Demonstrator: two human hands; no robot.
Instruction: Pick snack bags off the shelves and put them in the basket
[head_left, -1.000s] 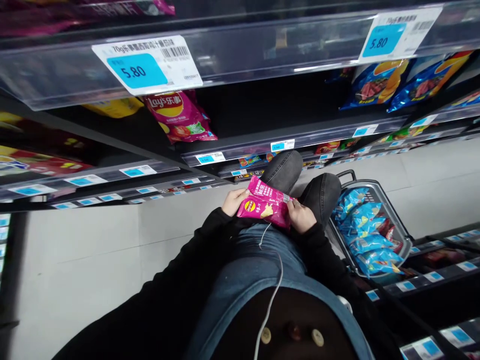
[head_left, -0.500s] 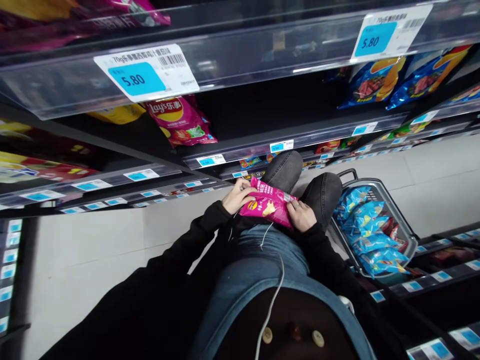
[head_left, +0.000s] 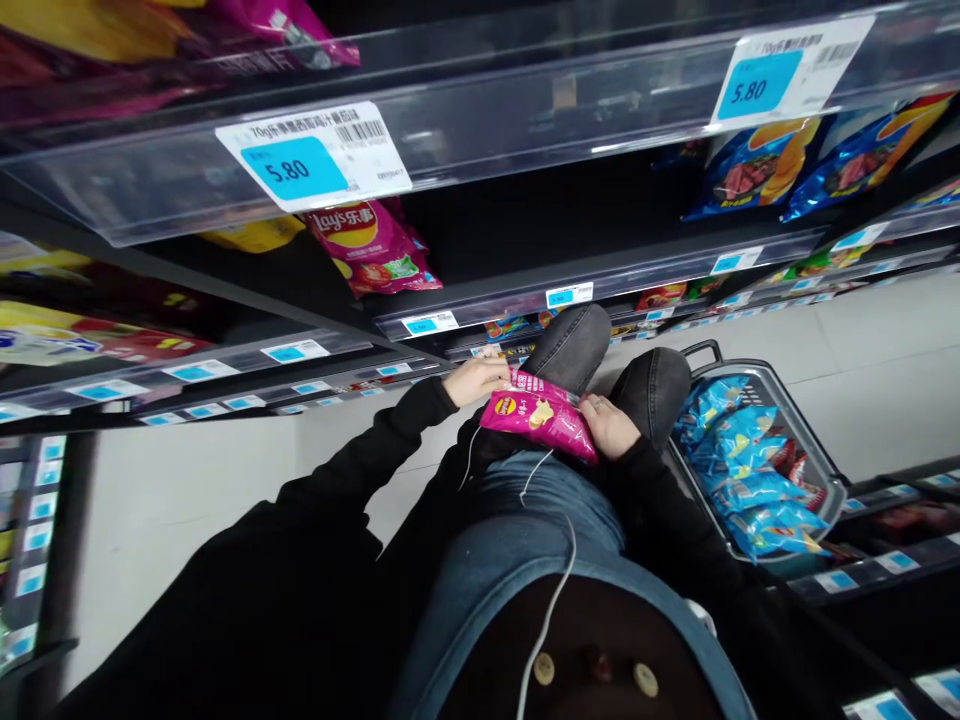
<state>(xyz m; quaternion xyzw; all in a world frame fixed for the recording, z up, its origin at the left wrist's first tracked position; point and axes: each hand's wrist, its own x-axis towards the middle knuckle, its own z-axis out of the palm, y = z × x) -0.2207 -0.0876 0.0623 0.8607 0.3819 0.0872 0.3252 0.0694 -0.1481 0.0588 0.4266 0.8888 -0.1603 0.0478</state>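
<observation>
A pink bag of chips (head_left: 541,418) lies across my lap between both hands. My left hand (head_left: 475,379) is at the bag's upper left edge, fingers bent over it and partly hidden. On the other side my right hand (head_left: 610,425) grips the bag's right end, thumb on top. To the right of my knees stands a grey shopping basket (head_left: 814,430), holding several blue chip bags (head_left: 746,440) and some red packets (head_left: 796,468).
Shelves rise in front of me, with a transparent price rail (head_left: 510,110) close to my head. Another pink chip bag (head_left: 371,245) stands on the shelf below, and blue chip bags (head_left: 754,170) sit farther right. A white earphone cable (head_left: 551,620) hangs over my front.
My left hand has shifted up and towards the bag's far edge, its fingers reaching farther over it. The right hand keeps its hold. The view has moved slightly.
</observation>
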